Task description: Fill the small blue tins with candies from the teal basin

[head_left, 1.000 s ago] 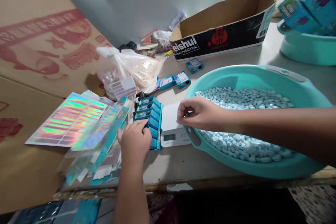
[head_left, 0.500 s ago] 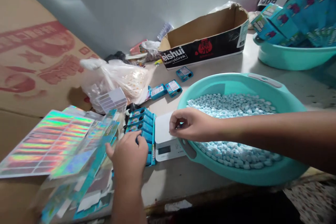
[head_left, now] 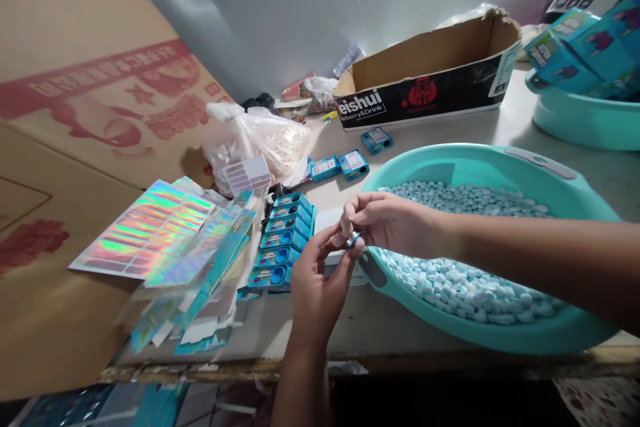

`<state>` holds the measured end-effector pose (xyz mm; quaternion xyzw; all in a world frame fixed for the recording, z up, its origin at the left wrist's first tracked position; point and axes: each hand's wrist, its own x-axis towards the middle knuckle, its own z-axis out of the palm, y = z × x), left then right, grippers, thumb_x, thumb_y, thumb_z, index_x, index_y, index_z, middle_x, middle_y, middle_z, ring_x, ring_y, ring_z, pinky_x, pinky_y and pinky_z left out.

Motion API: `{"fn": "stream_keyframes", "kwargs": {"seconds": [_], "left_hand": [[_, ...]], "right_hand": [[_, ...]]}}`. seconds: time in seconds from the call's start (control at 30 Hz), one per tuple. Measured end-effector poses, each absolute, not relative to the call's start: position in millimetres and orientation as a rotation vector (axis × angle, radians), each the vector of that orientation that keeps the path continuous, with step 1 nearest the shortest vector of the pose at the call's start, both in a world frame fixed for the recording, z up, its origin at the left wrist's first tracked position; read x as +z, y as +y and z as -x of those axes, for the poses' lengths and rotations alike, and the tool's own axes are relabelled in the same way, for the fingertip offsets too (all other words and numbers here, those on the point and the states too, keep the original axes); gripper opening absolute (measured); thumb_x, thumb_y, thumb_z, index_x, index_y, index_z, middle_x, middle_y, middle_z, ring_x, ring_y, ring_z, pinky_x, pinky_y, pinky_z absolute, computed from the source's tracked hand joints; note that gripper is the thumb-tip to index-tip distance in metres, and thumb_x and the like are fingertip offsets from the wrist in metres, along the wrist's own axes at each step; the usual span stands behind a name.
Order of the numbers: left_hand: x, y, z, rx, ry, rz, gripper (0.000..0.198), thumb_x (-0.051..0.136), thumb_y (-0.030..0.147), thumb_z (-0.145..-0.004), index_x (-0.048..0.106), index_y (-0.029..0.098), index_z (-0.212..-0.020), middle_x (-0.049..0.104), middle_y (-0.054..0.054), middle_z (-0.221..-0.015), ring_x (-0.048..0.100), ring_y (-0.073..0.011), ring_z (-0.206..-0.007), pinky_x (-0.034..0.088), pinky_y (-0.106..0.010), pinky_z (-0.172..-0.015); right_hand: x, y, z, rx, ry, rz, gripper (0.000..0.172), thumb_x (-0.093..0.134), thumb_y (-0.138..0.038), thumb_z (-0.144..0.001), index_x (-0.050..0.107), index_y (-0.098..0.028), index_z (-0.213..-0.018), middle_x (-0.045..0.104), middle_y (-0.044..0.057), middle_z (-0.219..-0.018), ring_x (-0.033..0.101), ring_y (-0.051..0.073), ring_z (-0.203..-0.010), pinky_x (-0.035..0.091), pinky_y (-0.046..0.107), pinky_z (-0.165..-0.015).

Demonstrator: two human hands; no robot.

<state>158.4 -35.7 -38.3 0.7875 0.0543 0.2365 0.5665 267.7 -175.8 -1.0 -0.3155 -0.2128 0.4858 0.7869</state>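
Observation:
My left hand [head_left: 320, 273] has its thumb and fingertips pinched on a small round blue-and-silver piece [head_left: 353, 239], too small to name surely. Right against it, my right hand [head_left: 390, 220] is closed with curled fingers, and what sits inside them is hidden. Both hands meet above a white digital scale [head_left: 330, 219], mostly covered by them. Left of the scale stands a row of small blue candy boxes [head_left: 280, 238] with round openings; some openings look dark, others blue. Under my right forearm is a turquoise basin [head_left: 425, 160] of pale blue candies [head_left: 460, 287].
Three blue boxes [head_left: 353, 164] lie behind the scale. Further back are an open black carton [head_left: 425, 97] and another turquoise basin [head_left: 585, 117] with blue packs. Holographic sticker sheets [head_left: 145, 227], a plastic bag [head_left: 260, 140] and a large cardboard box [head_left: 100, 107] occupy the left.
My left hand has left the row of blue boxes and come up to my right hand, with the small round piece between its fingertips. The view has shifted left.

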Motion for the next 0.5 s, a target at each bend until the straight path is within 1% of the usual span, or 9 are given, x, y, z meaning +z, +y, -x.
{"fn": "stream_keyframes", "kwargs": {"seconds": [0.07, 0.13, 0.17, 0.27, 0.37, 0.43, 0.5], "left_hand": [[-41, -35, -155, 0.668, 0.119, -1.915, 0.037, 0.076, 0.033, -0.084, 0.07, 0.025, -0.119, 0.074, -0.006, -0.116, 0.07, -0.0219, -0.106, 0.058, -0.033, -0.093], [-46, -36, -151, 0.765, 0.124, -1.967, 0.037, 0.074, 0.037, -0.085, 0.071, 0.023, -0.12, 0.074, -0.009, -0.116, 0.071, -0.0255, -0.107, 0.06, -0.037, -0.092], [-48, -36, -149, 0.812, 0.134, -1.986, 0.036, 0.072, 0.038, -0.086, 0.071, 0.022, -0.119, 0.074, -0.01, -0.114, 0.071, -0.0266, -0.105, 0.061, -0.038, -0.09], [-57, -38, -144, 1.008, 0.137, -2.037, 0.03, 0.069, 0.038, -0.088, 0.073, 0.022, -0.113, 0.076, -0.01, -0.108, 0.074, -0.0256, -0.095, 0.063, -0.037, -0.083], [-66, -39, -141, 1.198, 0.08, -2.041, 0.027, 0.072, 0.03, -0.086, 0.073, 0.021, -0.111, 0.077, -0.009, -0.106, 0.075, -0.0236, -0.086, 0.064, -0.036, -0.079], [-70, -40, -141, 1.196, 0.084, -2.014, 0.028, 0.072, 0.029, -0.085, 0.072, 0.021, -0.112, 0.077, -0.01, -0.108, 0.075, -0.0227, -0.082, 0.064, -0.035, -0.076], [-72, -40, -142, 1.117, 0.108, -1.946, 0.027, 0.071, 0.03, -0.086, 0.072, 0.021, -0.112, 0.077, -0.01, -0.109, 0.075, -0.0214, -0.078, 0.064, -0.034, -0.071]], "right_hand": [[1, -177, -266, 1.072, -0.492, 0.629, 0.003, 0.065, -0.014, -0.078, 0.062, -0.014, -0.078, 0.065, 0.003, -0.076, 0.063, 0.012, -0.073, 0.05, 0.021, -0.07], [4, -179, -265, 1.105, -0.523, 0.607, 0.002, 0.063, -0.017, -0.082, 0.063, -0.015, -0.081, 0.066, 0.004, -0.081, 0.064, 0.014, -0.08, 0.051, 0.023, -0.076], [6, -180, -264, 1.127, -0.538, 0.598, 0.005, 0.062, -0.02, -0.084, 0.063, -0.016, -0.083, 0.068, 0.005, -0.086, 0.066, 0.016, -0.085, 0.051, 0.025, -0.079], [12, -184, -264, 1.204, -0.558, 0.585, 0.022, 0.057, -0.038, -0.089, 0.065, -0.018, -0.089, 0.071, 0.009, -0.105, 0.067, 0.022, -0.097, 0.05, 0.032, -0.089], [18, -188, -266, 1.263, -0.553, 0.599, 0.042, 0.053, -0.058, -0.09, 0.066, -0.018, -0.092, 0.069, 0.01, -0.117, 0.066, 0.027, -0.104, 0.05, 0.038, -0.092], [19, -189, -267, 1.272, -0.557, 0.592, 0.05, 0.05, -0.065, -0.089, 0.066, -0.018, -0.094, 0.068, 0.011, -0.122, 0.066, 0.028, -0.106, 0.05, 0.04, -0.092], [18, -189, -268, 1.26, -0.552, 0.579, 0.054, 0.047, -0.068, -0.09, 0.067, -0.018, -0.096, 0.066, 0.012, -0.127, 0.066, 0.028, -0.106, 0.051, 0.041, -0.09]]}}
